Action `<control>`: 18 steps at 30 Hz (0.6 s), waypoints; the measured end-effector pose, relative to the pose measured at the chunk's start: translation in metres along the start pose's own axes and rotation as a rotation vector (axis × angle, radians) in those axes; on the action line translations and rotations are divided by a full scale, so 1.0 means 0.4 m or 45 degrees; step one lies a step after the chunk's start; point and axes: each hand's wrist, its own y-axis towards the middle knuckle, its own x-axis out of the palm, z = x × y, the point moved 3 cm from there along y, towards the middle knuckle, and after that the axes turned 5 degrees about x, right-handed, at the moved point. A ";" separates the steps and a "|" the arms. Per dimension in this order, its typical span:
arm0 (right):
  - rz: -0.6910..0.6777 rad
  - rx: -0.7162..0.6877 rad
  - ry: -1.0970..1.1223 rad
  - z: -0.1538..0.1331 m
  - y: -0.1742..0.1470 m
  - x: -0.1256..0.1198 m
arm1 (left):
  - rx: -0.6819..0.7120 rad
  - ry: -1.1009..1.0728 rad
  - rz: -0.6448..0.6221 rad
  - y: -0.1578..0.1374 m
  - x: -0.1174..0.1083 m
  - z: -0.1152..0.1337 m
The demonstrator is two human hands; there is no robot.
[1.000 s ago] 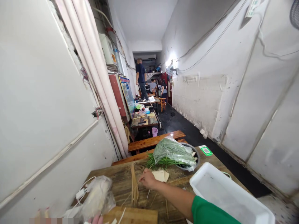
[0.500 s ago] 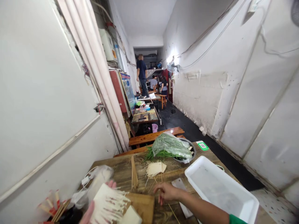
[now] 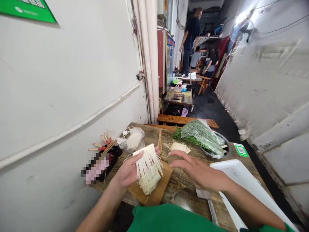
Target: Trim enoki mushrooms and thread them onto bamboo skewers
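My left hand [image 3: 130, 169] grips the top edge of a pale sheet cut into a fringe, which looks like a tofu skin [image 3: 148, 167]. Its strips hang down over a wooden cutting board [image 3: 166, 176]. To the right of it my right hand [image 3: 195, 167] hovers with its fingers stretched out and apart, and I see nothing held in it. A cleaver [image 3: 204, 194] lies on the table, partly below my right forearm. Behind the board are a bundle of thin wooden skewers [image 3: 159, 141] and another pale fringed piece [image 3: 180, 148].
A bag of green chives [image 3: 201, 135] rests in a metal bowl at the back. On the right lies a white tray [image 3: 231, 166]. Chopsticks in a dark holder [image 3: 106, 161] and a clear plastic bag [image 3: 135, 140] stand at left. Several people [image 3: 190, 38] are in the background.
The view has turned left and down. My left hand has turned the fringed sheet so its strips hang downward. My right hand's fingers have straightened.
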 end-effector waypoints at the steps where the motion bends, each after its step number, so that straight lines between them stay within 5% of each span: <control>1: -0.001 -0.031 0.028 -0.010 0.007 0.003 | 0.005 0.029 0.022 -0.002 -0.002 0.000; 8: 0.059 -0.152 0.629 0.030 0.078 0.077 | 0.040 0.225 0.137 -0.012 -0.015 -0.002; 14: 0.433 -0.159 0.089 0.066 0.079 0.060 | 0.080 0.250 0.147 -0.027 0.000 0.007; 18: 0.492 -0.088 -0.148 0.070 0.051 0.024 | 0.034 0.256 0.101 -0.035 0.011 0.009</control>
